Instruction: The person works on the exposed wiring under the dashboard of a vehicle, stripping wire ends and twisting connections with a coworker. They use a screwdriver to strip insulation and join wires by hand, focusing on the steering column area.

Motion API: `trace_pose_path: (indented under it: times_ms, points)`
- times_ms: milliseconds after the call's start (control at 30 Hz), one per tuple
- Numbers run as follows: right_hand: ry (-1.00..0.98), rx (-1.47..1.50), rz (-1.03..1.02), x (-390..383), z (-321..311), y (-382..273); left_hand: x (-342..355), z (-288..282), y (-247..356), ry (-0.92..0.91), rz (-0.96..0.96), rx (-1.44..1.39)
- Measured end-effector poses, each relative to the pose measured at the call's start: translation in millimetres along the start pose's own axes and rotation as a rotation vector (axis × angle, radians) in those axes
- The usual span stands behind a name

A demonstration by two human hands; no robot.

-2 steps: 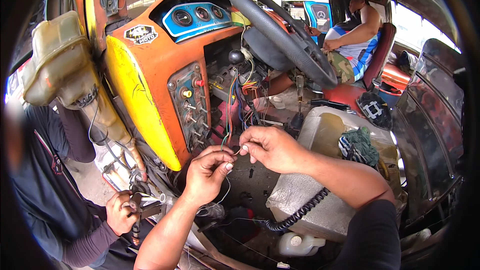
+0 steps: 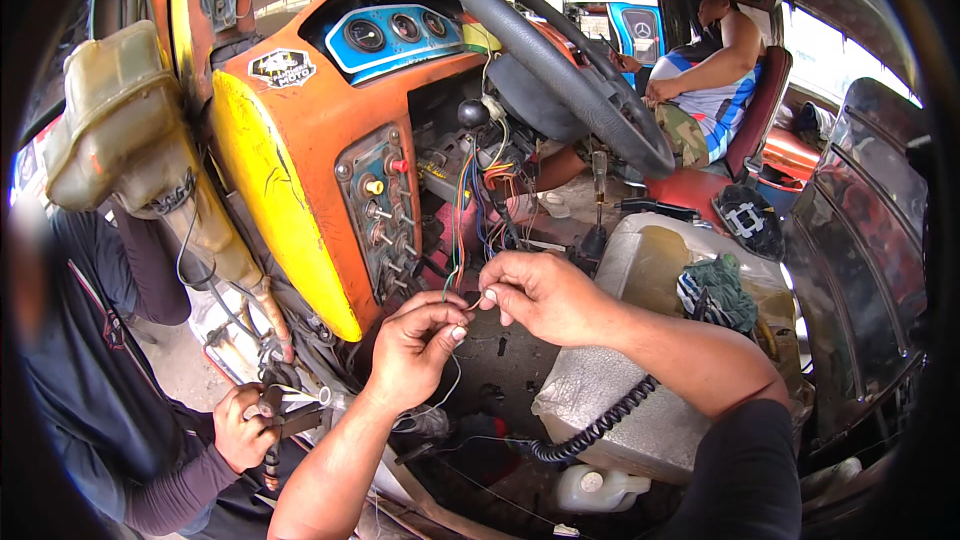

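My left hand (image 2: pixel 412 352) pinches a thin wire between thumb and fingertips, low in front of the dashboard. Close by on its right, my right hand (image 2: pixel 540 295) is closed in a pinch on the wire's other part, and a short dark stretch shows between the two hands. From the steering column, a bundle of coloured wires (image 2: pixel 463 215) hangs down, its green strand reaching my left fingers. A pale wire (image 2: pixel 455 380) droops below that hand toward the floor. The exact wire ends are hidden by my fingertips.
The orange dashboard (image 2: pixel 330 200) carries a switch panel (image 2: pixel 380 220); above my hands is the steering wheel (image 2: pixel 570 60). A silver padded cover (image 2: pixel 620 380) and a coiled black cable (image 2: pixel 600 428) lie to the right. At left, another person's hand (image 2: pixel 245 430) grips a tool; someone sits beyond.
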State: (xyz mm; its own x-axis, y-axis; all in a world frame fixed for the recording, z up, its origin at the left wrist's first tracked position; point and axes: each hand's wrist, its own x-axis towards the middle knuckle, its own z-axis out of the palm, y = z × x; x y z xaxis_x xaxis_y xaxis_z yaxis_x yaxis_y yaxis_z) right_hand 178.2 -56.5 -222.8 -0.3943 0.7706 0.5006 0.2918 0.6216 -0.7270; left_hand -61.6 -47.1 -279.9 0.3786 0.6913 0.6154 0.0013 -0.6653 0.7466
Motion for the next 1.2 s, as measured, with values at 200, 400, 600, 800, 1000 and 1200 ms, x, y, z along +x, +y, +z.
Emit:
trace_pose_path:
  times_ms: [200,400,600,800,1000,1200]
  points:
    - [-0.026,0.049,0.012,6,-2,5,6,1,6,-0.036,0.052,0.174]
    - [-0.026,0.409,0.007,12,-7,15,5,10,18,0.011,0.040,0.224]
    - [-0.129,0.500,-0.079,12,-5,20,6,10,14,0.023,0.042,0.200]
    - [-0.174,0.498,-0.130,11,-8,21,4,8,15,0.012,-0.122,0.013]
    - [-0.101,0.780,-0.119,14,-22,11,-6,17,13,0.113,0.162,0.205]
    - [0.146,0.808,-0.199,14,-67,-25,-23,11,-5,0.083,0.102,0.215]
